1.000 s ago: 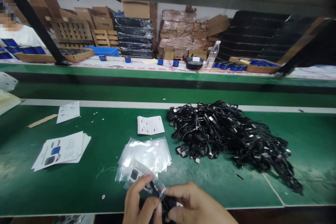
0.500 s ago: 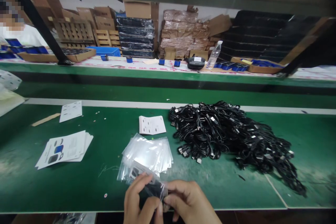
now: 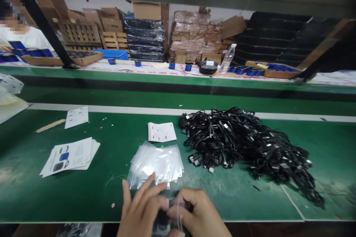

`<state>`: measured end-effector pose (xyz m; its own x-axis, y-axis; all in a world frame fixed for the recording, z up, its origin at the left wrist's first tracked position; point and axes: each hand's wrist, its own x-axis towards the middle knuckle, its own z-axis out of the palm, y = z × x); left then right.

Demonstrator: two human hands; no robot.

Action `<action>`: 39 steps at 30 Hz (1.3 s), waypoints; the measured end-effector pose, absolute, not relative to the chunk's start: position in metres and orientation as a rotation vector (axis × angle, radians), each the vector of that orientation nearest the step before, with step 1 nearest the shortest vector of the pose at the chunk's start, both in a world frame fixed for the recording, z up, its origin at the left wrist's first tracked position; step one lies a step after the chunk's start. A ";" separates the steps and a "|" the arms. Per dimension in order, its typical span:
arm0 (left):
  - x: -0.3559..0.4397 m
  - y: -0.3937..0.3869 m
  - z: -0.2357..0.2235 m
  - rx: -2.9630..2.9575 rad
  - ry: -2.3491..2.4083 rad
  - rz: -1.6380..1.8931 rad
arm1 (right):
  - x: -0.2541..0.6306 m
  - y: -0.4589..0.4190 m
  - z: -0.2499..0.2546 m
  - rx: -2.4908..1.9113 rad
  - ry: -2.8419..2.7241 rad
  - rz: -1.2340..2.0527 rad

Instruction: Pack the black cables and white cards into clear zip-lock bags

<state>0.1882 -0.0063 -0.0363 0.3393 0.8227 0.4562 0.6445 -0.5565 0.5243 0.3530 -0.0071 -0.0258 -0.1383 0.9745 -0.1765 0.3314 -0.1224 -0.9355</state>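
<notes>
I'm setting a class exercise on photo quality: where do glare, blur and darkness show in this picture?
Head view: bright glare on the spread bags; head view: soft blur around the fingers and held bag; head view: deep darkness at far right, pixelation over part of the person.

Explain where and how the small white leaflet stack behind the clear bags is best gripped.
Probably pinch the leaflet stack by its left edge, coming from the left with the left hand. It lies flat, and layered edges show on that side; the black cables lie close on its right and the clear bags lie just before its near edge.
</notes>
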 end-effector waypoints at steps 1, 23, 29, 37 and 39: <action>0.183 -0.002 -0.030 2.266 1.322 0.965 | 0.353 -0.007 -0.023 -1.506 -1.493 1.319; 0.185 0.007 -0.012 1.117 1.278 0.814 | 0.365 -0.009 -0.020 -1.275 -1.131 1.501; 0.181 0.008 -0.019 1.165 1.206 0.860 | 0.365 -0.012 -0.023 -1.339 -1.242 1.299; 0.186 0.007 -0.014 1.281 1.396 0.880 | 0.357 -0.009 -0.022 -1.304 -1.180 1.467; 0.190 0.004 -0.016 1.278 1.454 0.914 | 0.351 -0.010 -0.029 -1.291 -1.103 1.497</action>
